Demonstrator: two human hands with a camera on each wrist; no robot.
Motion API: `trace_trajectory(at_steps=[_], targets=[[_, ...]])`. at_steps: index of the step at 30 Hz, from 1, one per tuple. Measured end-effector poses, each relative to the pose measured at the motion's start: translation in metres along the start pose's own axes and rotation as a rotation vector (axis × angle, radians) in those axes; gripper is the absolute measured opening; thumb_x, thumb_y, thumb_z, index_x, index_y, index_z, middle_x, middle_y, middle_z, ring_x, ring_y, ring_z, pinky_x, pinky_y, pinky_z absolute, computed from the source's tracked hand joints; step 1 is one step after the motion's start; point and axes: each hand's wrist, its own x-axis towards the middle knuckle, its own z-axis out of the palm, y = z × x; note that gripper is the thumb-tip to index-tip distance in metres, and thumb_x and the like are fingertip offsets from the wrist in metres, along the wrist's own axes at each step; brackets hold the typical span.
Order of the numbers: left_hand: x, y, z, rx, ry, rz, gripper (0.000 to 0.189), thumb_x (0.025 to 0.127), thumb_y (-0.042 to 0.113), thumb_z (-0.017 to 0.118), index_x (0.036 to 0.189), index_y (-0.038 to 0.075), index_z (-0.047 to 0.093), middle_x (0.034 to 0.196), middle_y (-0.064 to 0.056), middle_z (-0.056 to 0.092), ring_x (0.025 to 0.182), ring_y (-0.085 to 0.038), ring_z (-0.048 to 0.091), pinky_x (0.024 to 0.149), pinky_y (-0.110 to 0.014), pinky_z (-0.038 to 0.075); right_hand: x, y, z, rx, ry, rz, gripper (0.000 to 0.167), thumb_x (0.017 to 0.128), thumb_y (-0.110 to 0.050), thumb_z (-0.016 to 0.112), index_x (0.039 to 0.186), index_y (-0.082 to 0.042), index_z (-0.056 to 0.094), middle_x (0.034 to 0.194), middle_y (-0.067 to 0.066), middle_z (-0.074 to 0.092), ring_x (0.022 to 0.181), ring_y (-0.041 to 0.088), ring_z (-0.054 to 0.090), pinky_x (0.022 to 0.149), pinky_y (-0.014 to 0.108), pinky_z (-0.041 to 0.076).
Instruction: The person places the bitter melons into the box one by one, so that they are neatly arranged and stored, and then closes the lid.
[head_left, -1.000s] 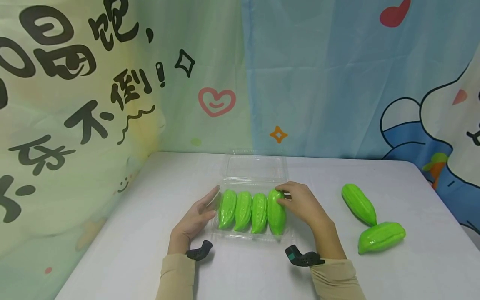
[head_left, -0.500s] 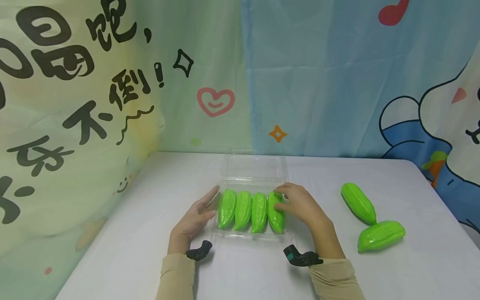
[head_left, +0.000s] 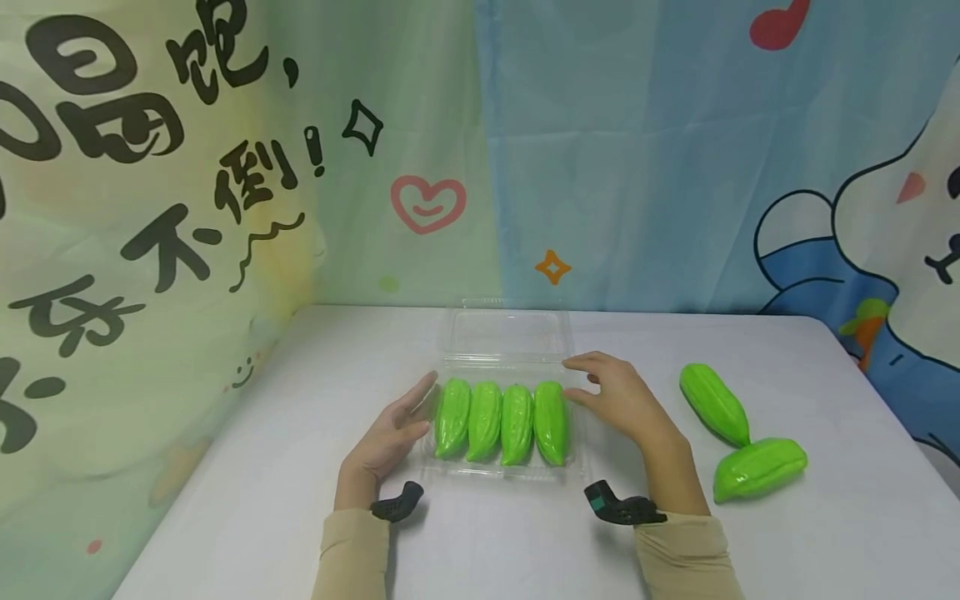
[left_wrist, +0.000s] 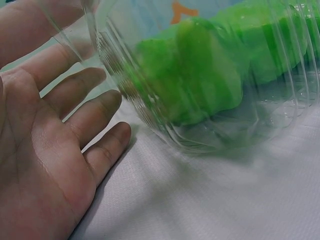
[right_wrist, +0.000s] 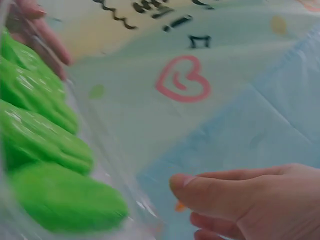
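Note:
A clear plastic clamshell box [head_left: 501,473] lies with its lid [head_left: 507,333] folded back. Side by side in it is a row of several glossy green ridged gourds, the rightmost gourd [head_left: 552,423] lying along the right wall. My left hand [head_left: 390,435] stands at the box's left side with extended fingers; in the left wrist view its fingers [left_wrist: 95,112] reach up to the clear wall. By the upper right corner of the box is my right hand [head_left: 621,398], thumb and fingers apart with nothing between them. The right wrist view shows this hand [right_wrist: 250,200] away from the gourds.
Two loose gourds lie on the white table [head_left: 495,550] at the right: one gourd [head_left: 715,404] slanting, the other gourd [head_left: 761,469] nearer and touching it. A printed curtain [head_left: 637,167] hangs behind the table and along its left side.
My right hand has let go of the rightmost gourd and moved off to the right. That gourd has settled level with the others in the row. The left hand stays put.

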Motion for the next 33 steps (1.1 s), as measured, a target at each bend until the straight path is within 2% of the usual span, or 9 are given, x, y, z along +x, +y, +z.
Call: trace_trajectory(at_steps=[6,12,15,18,24,33], targets=[[0.002,-0.002,0.001,0.005,-0.005,-0.003,0.076,0.086,0.016,0.068,0.150,0.024,0.028,0.159,0.010,0.019,0.148,-0.022,0.014,0.120,-0.047,0.002,-0.018,0.030,-0.031,-0.044,0.171,0.075,0.054,0.089,-0.023,0.066,0.136,-0.004,0.050,0.139,0.021,0.047,0.115,0.046,0.053,0.095,0.058,0.045],[0.002,0.001,0.002,0.034,0.010,-0.022,0.077,0.084,0.019,0.070,0.149,0.028,0.030,0.158,0.011,0.021,0.148,-0.021,0.016,0.120,-0.047,0.005,-0.043,0.069,-0.053,-0.016,0.304,0.216,0.065,0.091,-0.029,0.063,0.145,-0.003,0.036,0.148,0.027,0.032,0.133,0.050,0.030,0.104,0.067,0.028],[0.002,0.003,0.002,0.044,0.023,-0.026,0.077,0.083,0.020,0.071,0.149,0.028,0.030,0.158,0.011,0.021,0.147,-0.022,0.016,0.120,-0.047,0.006,-0.052,0.084,-0.057,0.001,0.330,0.270,0.071,0.092,-0.031,0.061,0.148,-0.003,0.029,0.150,0.029,0.025,0.137,0.051,0.022,0.105,0.069,0.023],[0.001,0.003,0.002,0.048,0.029,-0.024,0.078,0.083,0.022,0.072,0.149,0.028,0.030,0.158,0.011,0.020,0.148,-0.023,0.016,0.120,-0.048,0.006,-0.056,0.094,-0.059,0.006,0.307,0.305,0.075,0.091,-0.034,0.060,0.149,-0.002,0.023,0.150,0.033,0.021,0.136,0.054,0.019,0.104,0.071,0.022],[0.000,0.002,0.001,0.038,0.031,-0.005,0.077,0.084,0.021,0.071,0.149,0.026,0.031,0.158,0.011,0.022,0.148,-0.022,0.015,0.120,-0.047,0.005,-0.055,0.106,-0.056,0.026,0.206,0.350,0.081,0.092,-0.041,0.058,0.149,0.001,0.019,0.150,0.036,0.014,0.136,0.056,0.014,0.103,0.072,0.020],[-0.001,0.001,0.000,0.017,0.011,0.013,0.077,0.085,0.019,0.069,0.150,0.023,0.029,0.158,0.010,0.021,0.148,-0.022,0.014,0.120,-0.047,0.002,-0.053,0.111,-0.050,-0.008,0.103,0.385,0.080,0.093,-0.040,0.055,0.147,0.007,0.020,0.144,0.042,0.018,0.132,0.059,0.018,0.104,0.071,0.021]])
